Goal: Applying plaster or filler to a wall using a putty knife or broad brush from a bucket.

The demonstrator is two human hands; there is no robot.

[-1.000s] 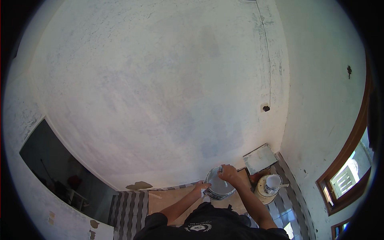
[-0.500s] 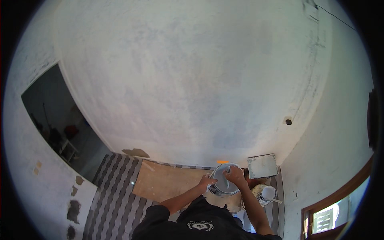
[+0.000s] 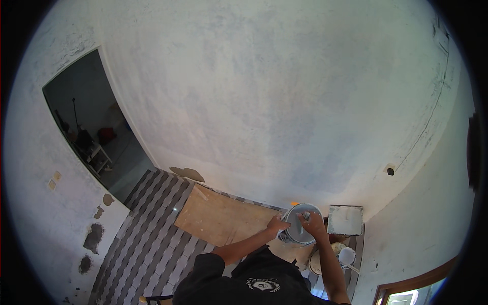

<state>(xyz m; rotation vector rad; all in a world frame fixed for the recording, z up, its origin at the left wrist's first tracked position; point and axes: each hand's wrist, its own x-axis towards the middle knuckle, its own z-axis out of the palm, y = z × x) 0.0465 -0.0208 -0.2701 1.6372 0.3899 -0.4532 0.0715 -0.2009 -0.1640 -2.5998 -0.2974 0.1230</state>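
A round bucket (image 3: 303, 233) with pale grey, paint-like contents is held out in front of me. My left hand (image 3: 278, 225) is closed on the bucket's left rim. My right hand (image 3: 313, 222) is closed over the bucket on a stirring tool (image 3: 299, 226) that reaches down into the contents, its full shape hidden. Just right of the bucket stands a paint-smeared pale tray (image 3: 346, 220), and below that a round container (image 3: 320, 262) with a white dipper (image 3: 347, 256) resting on it.
A tan board (image 3: 213, 213) lies on the patterned tile floor (image 3: 152, 239) along the white, patchy wall (image 3: 254, 101). A dark doorway (image 3: 86, 117) with items beyond is at the left. A wood-framed window (image 3: 414, 282) is at the lower right, and a wall hole (image 3: 390, 171) at the right.
My view has swung leftward, showing more doorway and floor and less window. The bucket and both hands sit farther right in the picture, still gripping, with the tool shifted inside the bucket.
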